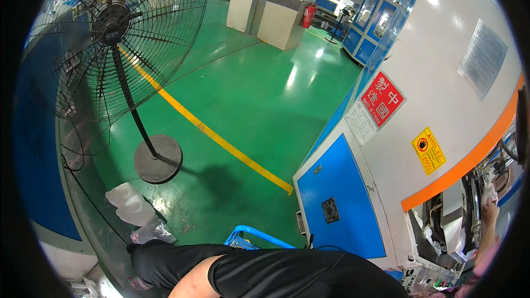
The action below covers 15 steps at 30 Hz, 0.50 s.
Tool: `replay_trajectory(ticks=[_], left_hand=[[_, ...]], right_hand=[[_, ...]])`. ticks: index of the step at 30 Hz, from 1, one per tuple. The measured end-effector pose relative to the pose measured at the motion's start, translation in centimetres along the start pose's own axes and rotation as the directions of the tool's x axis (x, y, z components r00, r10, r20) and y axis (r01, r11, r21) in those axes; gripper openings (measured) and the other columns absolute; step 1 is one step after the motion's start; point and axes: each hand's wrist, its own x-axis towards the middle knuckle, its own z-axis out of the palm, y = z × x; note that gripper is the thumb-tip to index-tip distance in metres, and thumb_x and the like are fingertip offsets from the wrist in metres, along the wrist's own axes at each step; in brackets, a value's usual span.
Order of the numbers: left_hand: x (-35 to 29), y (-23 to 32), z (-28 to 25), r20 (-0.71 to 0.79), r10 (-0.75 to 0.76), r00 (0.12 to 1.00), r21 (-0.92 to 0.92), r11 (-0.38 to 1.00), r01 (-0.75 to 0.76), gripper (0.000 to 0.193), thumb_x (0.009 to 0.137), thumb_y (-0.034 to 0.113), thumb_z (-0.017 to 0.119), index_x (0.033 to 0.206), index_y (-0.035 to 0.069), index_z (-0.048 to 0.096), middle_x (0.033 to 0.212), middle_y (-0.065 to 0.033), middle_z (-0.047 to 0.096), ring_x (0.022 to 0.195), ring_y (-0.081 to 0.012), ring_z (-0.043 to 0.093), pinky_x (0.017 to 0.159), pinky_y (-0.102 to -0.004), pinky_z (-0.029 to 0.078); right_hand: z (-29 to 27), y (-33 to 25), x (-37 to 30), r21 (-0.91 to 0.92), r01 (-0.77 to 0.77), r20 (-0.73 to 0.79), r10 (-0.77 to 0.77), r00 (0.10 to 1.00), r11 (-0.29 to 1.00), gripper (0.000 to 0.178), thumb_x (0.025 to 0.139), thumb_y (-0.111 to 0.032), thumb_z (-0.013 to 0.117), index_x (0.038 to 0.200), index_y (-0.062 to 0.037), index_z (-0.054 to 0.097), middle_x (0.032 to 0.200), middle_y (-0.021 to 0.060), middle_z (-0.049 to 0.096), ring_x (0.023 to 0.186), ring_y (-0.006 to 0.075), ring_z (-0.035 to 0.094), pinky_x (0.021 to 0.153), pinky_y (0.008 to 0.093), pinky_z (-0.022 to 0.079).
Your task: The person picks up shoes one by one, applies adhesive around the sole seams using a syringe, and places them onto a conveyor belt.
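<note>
Neither of my hands shows. Black clothing (298,273) of mine crosses the lower edge, with a patch of bare skin beside its hem; I cannot tell which part of an arm or leg this is. At the far right, another person's hand (489,211), below it a bare forearm and a pink sleeve, reaches into the opening of a white machine (441,49). Something pale and crumpled (489,192) is at that hand's fingers, too small to make out. Metal rods and whitish scraps lie inside the opening.
A black pedestal fan (113,27) stands on a round base at left. White plastic jugs (131,204) and a clear bag (153,233) lie near it. A blue tubular handle (259,234) rises close by. Beyond the yellow floor line (207,129) are pillars (284,19) and a fire extinguisher (309,15).
</note>
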Motion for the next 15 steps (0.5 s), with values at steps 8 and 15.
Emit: replay_trajectory(ticks=[8, 15], left_hand=[[-0.5, 0.6, -1.7, -0.069, 0.003, 0.998, -0.001, 1.0, -0.003, 0.046, 0.083, 0.026, 0.06, 0.12, -0.001, 0.051, 0.115, -0.0136, 0.059, 0.105, -0.0288, 0.058, 0.091, -0.0413, 0.048], [-3.3, 1.0, -6.4, -0.228, 0.042, 0.973, -0.108, 0.992, -0.068, 0.049, 0.082, 0.028, 0.06, 0.121, -0.001, 0.05, 0.116, -0.014, 0.058, 0.107, -0.0296, 0.058, 0.092, -0.0426, 0.048]], right_hand=[[-0.6, -0.9, 0.1, -0.08, 0.037, 0.09, -0.03, 0.995, 0.996, 0.052, 0.076, -0.058, 0.064, 0.106, -0.015, 0.067, 0.091, 0.004, 0.07, 0.081, 0.0249, 0.066, 0.071, 0.0363, 0.053], [-3.3, -2.5, -2.7, -0.052, 0.049, 0.066, -0.045, 0.997, 0.997, 0.05, 0.069, -0.051, 0.074, 0.101, -0.0146, 0.065, 0.081, 0.0018, 0.07, 0.074, 0.0214, 0.067, 0.066, 0.0338, 0.053]])
